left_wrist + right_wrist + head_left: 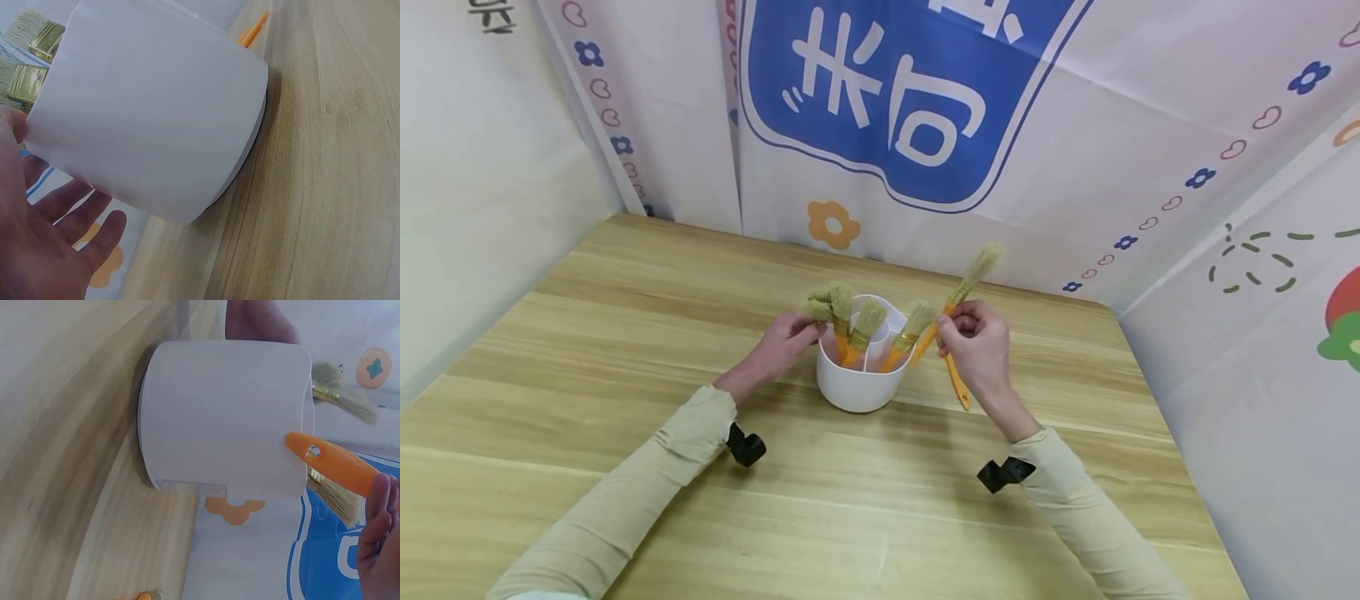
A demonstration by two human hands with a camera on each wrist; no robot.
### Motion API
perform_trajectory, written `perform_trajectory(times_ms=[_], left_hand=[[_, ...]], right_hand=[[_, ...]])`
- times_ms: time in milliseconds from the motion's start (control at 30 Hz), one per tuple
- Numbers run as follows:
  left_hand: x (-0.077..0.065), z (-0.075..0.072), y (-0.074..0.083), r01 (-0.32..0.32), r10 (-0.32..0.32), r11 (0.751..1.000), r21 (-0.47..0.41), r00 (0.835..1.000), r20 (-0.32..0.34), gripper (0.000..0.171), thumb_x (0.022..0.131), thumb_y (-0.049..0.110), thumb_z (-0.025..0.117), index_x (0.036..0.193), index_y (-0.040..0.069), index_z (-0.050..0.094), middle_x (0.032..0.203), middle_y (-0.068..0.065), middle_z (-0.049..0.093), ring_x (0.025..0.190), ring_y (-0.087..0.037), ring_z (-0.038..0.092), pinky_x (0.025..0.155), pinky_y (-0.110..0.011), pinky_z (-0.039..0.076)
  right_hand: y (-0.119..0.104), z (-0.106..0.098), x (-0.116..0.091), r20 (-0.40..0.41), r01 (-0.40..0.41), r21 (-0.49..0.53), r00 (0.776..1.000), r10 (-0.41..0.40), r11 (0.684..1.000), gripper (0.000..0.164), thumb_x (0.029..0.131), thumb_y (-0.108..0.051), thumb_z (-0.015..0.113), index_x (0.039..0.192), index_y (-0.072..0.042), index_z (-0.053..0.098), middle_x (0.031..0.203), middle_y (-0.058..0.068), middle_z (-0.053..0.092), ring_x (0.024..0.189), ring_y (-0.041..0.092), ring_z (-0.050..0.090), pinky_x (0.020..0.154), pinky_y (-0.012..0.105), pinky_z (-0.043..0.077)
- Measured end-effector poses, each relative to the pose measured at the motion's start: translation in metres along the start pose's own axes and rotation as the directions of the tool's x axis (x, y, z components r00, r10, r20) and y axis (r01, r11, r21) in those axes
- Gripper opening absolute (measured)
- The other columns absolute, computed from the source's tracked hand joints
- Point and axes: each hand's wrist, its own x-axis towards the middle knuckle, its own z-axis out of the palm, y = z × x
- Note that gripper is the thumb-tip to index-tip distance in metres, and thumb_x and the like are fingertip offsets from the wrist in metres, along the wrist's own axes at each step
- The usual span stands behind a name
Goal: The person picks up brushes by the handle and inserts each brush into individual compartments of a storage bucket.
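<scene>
A white divided holder (859, 390) stands on the table with several paintbrushes (867, 323) in its compartments, pale bristles up, orange handles down. At the holder's left rim my left hand (784, 342) grips the wall; the left wrist view shows the thumb at the rim and the other fingers spread along the outside. My right hand (981, 346) pinches another paintbrush (980, 265) to the right of the holder, bristles pointing up and away. The end of its orange handle (340, 465), with a hanging hole, overlaps the holder's rim in the right wrist view.
Beneath the right hand in the head view, one more orange handle (957, 385) shows beside the holder. The wooden table (820, 517) runs back to a printed cloth wall (1037, 233), with further cloth walls left and right.
</scene>
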Motion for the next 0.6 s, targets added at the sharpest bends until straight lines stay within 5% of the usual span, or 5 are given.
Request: perform_trajectory(times_ms=[367,600], left_hand=[[0.002,0.001,-0.002,0.01,-0.01,1.0,-0.008,1.0,-0.007,0.039,0.098,0.015,0.041,0.127,-0.009,0.051,0.128,-0.027,0.054,0.118,-0.038,0.053,0.095,-0.048,0.049],[0.002,0.001,-0.003,0.009,-0.009,1.0,0.008,1.0,-0.013,0.038,0.098,0.014,0.041,0.126,-0.01,0.052,0.127,-0.028,0.055,0.117,-0.038,0.054,0.095,-0.047,0.05]], right_hand=[[-0.029,0.005,-0.011,0.019,0.023,0.038,1.0,-0.024,0.999,0.004,0.084,0.006,0.055,0.085,0.009,0.055,0.057,-0.011,0.057,0.047,0.003,0.054,0.046,0.017,0.05],[-0.01,0.009,-0.007,0.013,0.032,0.07,0.999,-0.033,0.997,0.006,0.084,0.006,0.057,0.087,0.01,0.055,0.058,-0.011,0.058,0.047,0.004,0.055,0.046,0.019,0.051]])
